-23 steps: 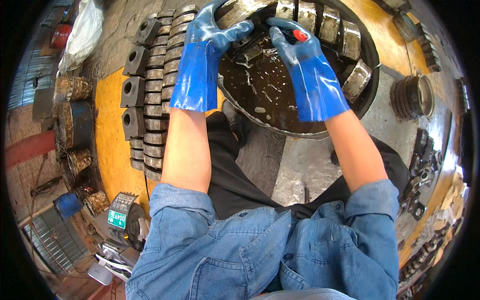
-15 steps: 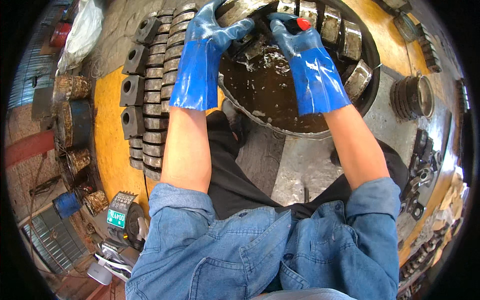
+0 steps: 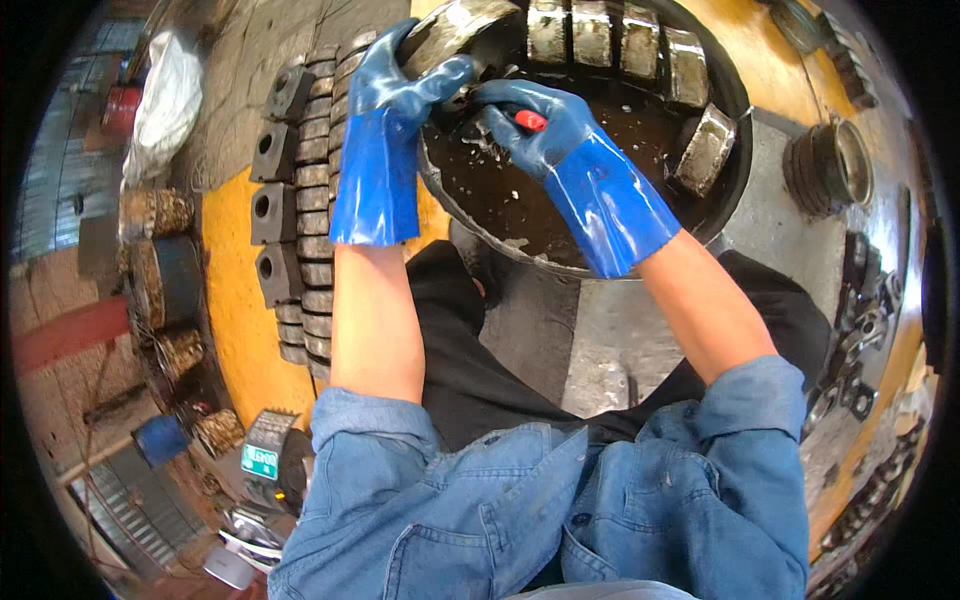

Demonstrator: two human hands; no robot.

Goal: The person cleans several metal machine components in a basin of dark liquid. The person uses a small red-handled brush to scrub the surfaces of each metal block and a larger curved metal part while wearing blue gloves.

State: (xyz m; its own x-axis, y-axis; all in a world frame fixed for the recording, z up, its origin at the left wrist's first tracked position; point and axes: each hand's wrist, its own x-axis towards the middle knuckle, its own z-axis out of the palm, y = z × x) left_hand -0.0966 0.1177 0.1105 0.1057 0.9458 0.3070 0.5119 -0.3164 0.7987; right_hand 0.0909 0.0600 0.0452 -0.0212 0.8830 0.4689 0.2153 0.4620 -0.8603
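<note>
My left hand [image 3: 405,85], in a blue rubber glove, grips a thick round metal part [image 3: 465,35] at the far left of a round tub [image 3: 745,80]. Its thumb presses against the near edge of the part. My right hand [image 3: 540,120], gloved alike, is closed round a tool with a red handle [image 3: 530,120]. The tool's working end meets the part's near side, but glove and shadow hide its shape. Dark, dirty liquid [image 3: 530,205] with light specks lies in the tub. Several wet metal blocks [image 3: 640,45] stand along its far and right inner wall.
Left of the tub stand stacked metal rings [image 3: 315,185] in rows, flanked by dark blocks with holes [image 3: 273,215]. A ribbed metal cylinder [image 3: 828,168] sits to the right, near loose metal parts [image 3: 865,330]. A white plastic bag [image 3: 165,105] lies at the far left.
My right hand with the red-handled tool has moved left and nearer, in close to my left hand. The metal part now shows its broad side. The whole view has shifted slightly.
</note>
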